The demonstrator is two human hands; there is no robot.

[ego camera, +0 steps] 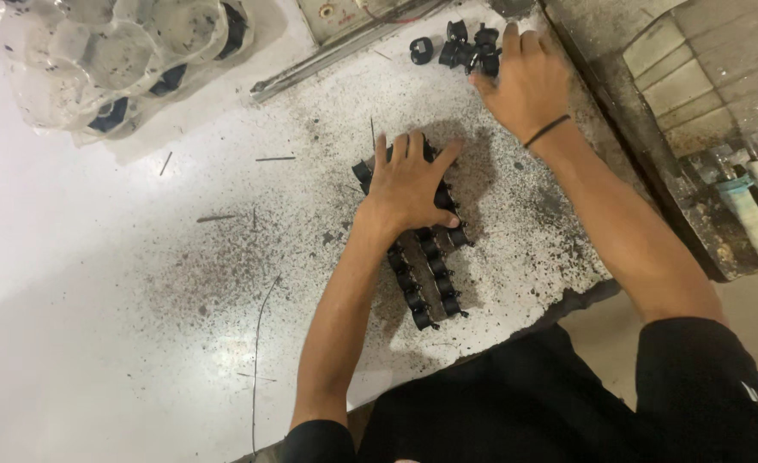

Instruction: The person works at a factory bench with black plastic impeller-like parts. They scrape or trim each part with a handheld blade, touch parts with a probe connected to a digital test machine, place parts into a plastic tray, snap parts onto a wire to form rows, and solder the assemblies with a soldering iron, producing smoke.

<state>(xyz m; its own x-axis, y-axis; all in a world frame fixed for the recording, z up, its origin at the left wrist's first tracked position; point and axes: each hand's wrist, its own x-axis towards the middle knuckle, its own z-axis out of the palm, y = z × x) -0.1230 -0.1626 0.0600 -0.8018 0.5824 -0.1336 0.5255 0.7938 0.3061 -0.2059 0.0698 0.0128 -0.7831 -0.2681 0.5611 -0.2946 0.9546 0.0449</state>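
Right now my left hand [407, 189] lies flat, fingers spread, pressing on the far end of two rows of small black parts [430, 283] lined up on the speckled desk [225, 257]. My right hand [523, 81] reaches to the far side, fingers loosely spread over a small heap of loose black parts [465, 47], touching them. Far left sits a clear plastic bag [113, 60] with more dark pieces inside. A metal rail [336, 56] runs along the far edge.

Black small parts [430, 257] in rows, white black-speckled worktable [139, 283], black wristband [547, 130], black sleeves [705, 386].
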